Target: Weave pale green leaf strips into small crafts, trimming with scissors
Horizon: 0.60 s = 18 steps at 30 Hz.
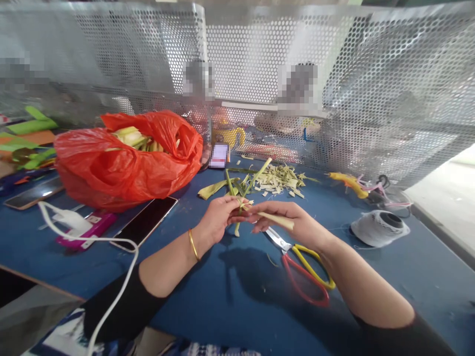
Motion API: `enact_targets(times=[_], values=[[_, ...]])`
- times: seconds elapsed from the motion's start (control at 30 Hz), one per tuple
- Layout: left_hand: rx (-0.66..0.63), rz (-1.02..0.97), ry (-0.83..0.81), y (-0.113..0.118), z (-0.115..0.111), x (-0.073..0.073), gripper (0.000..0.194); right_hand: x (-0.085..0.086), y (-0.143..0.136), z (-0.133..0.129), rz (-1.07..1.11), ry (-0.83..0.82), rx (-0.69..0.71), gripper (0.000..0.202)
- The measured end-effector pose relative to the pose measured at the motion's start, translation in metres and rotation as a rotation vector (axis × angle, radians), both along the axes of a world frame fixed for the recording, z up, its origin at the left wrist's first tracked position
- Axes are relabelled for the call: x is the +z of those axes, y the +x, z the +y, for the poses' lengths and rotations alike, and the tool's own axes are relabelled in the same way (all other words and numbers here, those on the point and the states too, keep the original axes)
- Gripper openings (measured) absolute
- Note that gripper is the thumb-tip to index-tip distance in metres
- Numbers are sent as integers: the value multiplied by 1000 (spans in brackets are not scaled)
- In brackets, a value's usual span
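Observation:
Near the middle of the blue table, my left hand [219, 217] is closed on a small bundle of green leaf strips [256, 178], whose ends stick up and outward. From the right, my right hand [287, 217] meets it, fingers pinched on the strips at the bundle's centre. One pale strip [276, 219] runs back across the right hand. Just below the right hand lie scissors [308, 277] with one red and one yellow handle, their blades partly hidden by the fingers. A pile of cut leaf scraps [280, 179] sits behind the hands.
A red plastic bag [126, 173] of leaf pieces stands at left, with a black phone [146, 221], a magenta power bank [89, 230] and a white cable [128, 277] near it. A thread spool [379, 228] is at right. Behind rises a perforated metal screen [245, 54].

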<state>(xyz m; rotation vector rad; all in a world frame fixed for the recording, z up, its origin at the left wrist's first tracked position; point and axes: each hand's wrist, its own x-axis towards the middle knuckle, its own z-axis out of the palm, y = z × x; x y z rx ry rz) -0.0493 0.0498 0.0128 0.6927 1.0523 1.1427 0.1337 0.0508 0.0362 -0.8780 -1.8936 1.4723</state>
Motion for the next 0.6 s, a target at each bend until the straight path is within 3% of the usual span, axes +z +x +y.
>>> enact_targets(times=[0.07, 0.2, 0.3, 0.37, 0.47, 0.6], values=[[-66, 54, 9, 2, -3, 0, 6, -4, -1, 0, -14, 236, -96, 22], [-236, 141, 47, 6, -11, 0, 12, -12, -6, 0, -234, 1035, -337, 21], [-339, 163, 72, 7, -15, 0, 16, -18, -8, 0, -465, 1323, -342, 29], [-380, 149, 66, 6, -16, 0, 20, -22, -9, -1, -589, 1293, -365, 33], [-408, 73, 37, 4, -14, 1, 24, -25, -10, -3, -659, 1088, -441, 34], [-332, 29, 16, 6, -12, 4, 29, -23, -12, -4, -637, 836, -535, 33]])
